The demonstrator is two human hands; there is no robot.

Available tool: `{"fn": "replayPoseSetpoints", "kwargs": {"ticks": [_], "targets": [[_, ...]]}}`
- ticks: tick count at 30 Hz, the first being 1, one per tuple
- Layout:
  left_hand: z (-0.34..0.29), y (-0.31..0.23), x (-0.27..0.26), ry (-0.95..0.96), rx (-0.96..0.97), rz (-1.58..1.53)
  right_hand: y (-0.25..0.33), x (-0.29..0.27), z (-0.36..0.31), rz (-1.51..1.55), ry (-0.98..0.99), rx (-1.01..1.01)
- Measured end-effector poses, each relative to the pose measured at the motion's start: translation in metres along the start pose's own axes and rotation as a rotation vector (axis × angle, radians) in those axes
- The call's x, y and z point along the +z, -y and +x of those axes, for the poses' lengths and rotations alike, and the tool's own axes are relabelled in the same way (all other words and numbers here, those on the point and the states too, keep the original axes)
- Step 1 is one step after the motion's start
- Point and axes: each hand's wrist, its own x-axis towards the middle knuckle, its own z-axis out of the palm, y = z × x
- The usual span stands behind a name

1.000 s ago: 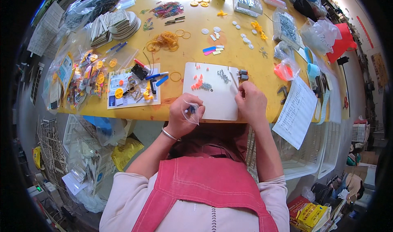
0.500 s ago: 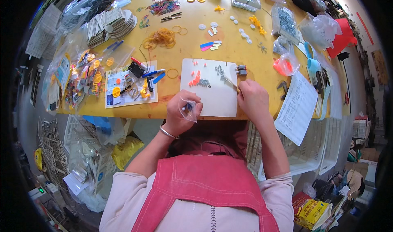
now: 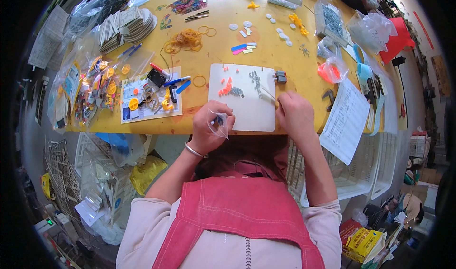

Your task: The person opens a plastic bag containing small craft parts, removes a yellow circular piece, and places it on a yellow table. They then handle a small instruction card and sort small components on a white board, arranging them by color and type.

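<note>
My left hand [image 3: 209,127] is closed around the lower part of a small clear plastic bag [image 3: 219,123]; its mouth gapes, and something dark with a pale round end shows inside. My right hand [image 3: 293,113] grips a thin metal tool [image 3: 269,94], perhaps tweezers, at the right edge of a white board [image 3: 254,119]. The tool's tip points at a strip of small grey screws [image 3: 255,83]. Left of them on the board lie orange-pink pieces [image 3: 226,88] and a second pile of small grey parts [image 3: 236,92].
A small dark motor-like block [image 3: 280,76] sits by the board's right edge. Left is a printed sheet [image 3: 176,110] with loose parts and pens, beside bagged kits [image 3: 97,86]. Rubber bands [image 3: 184,41] lie farther back. A paper list [image 3: 346,122] overhangs the front edge.
The table and board sit slightly higher in the picture. The tool in my right hand has shifted slightly and looks thinner. My left hand still holds the bag.
</note>
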Motion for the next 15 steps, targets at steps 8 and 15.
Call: {"fn": "replayPoseSetpoints", "kwargs": {"ticks": [8,15], "targets": [[0.000,0.000,0.000,-0.003,0.004,0.010,-0.001,0.006,0.010,0.005,-0.040,-0.068],[0.001,-0.001,0.000,-0.005,0.013,0.017,-0.001,0.004,0.017,0.006,-0.028,-0.106]]}}
